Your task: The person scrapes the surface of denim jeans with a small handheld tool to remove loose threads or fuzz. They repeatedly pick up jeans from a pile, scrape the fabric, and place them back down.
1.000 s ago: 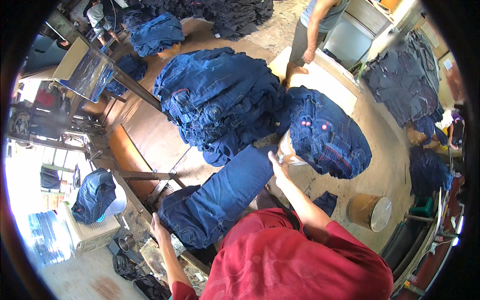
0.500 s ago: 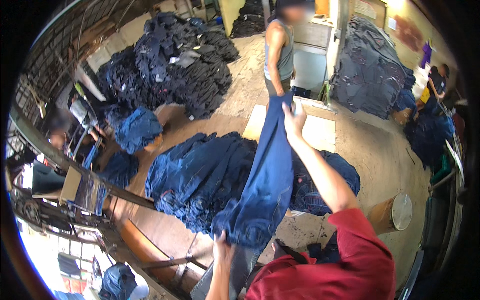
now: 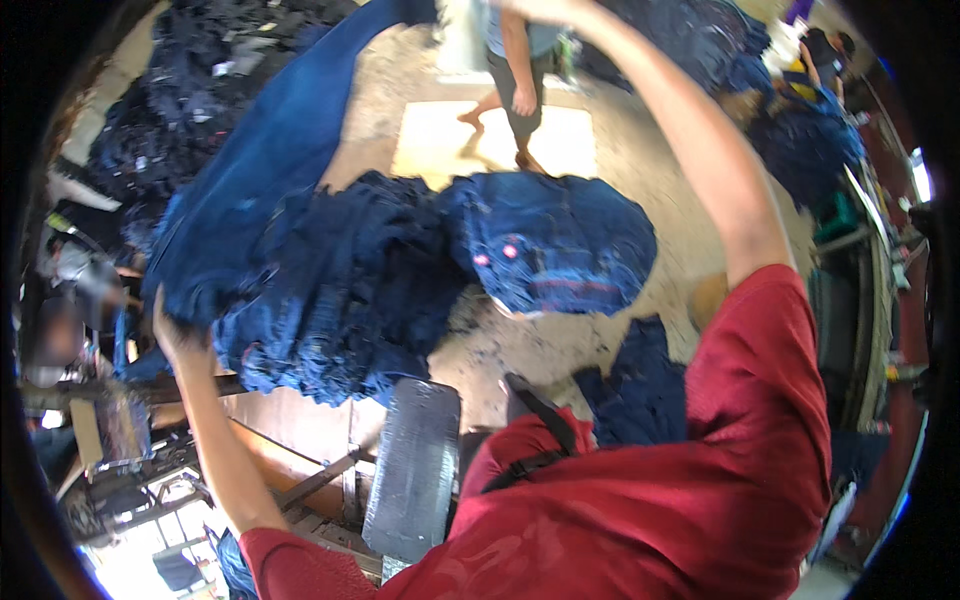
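Clearly my left hand (image 3: 172, 325) clamps one end of the long dark-blue denim garment (image 3: 260, 190) stretched toward the frame's upper middle, my right hand's (image 3: 530, 8) grip unreadable; it looks heavy, limp, best held at its ends.

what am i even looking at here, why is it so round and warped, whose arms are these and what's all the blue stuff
This is one picture from a wide fisheye camera worn on a person's head, looking down, so straight edges bend. The arms in red sleeves are that person's own. The left hand grips the low end of a long blue denim piece, which stretches up toward the raised right hand, mostly cut off at the top edge. Below lie two denim stacks: a dark ruffled one and a rounder one. More denim heaps sit behind. Another person stands on a pale board.
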